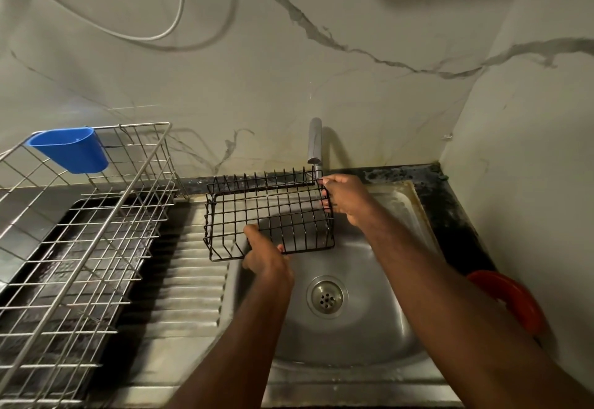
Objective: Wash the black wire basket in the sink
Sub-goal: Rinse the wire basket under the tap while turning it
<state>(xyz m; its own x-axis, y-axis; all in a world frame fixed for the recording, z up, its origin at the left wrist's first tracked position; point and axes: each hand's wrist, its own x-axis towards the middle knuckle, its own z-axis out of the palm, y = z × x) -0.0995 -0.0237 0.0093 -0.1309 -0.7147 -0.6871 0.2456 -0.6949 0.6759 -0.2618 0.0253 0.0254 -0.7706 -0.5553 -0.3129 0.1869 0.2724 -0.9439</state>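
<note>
The black wire basket [257, 212] hangs above the back left part of the steel sink [379, 338], partly over the ribbed drainboard. My left hand [265, 255] grips its near edge. My right hand [345, 198] holds its right end, close under the chrome tap [315, 144]. I cannot tell whether water runs from the tap. The drain [327, 296] sits open in the middle of the bowl.
A steel wire dish rack [96, 247] with a blue plastic cup [72, 149] hooked on its rim stands at the left over a dark tray. A red object [514, 302] lies at the sink's right edge. Marble walls close the back and right.
</note>
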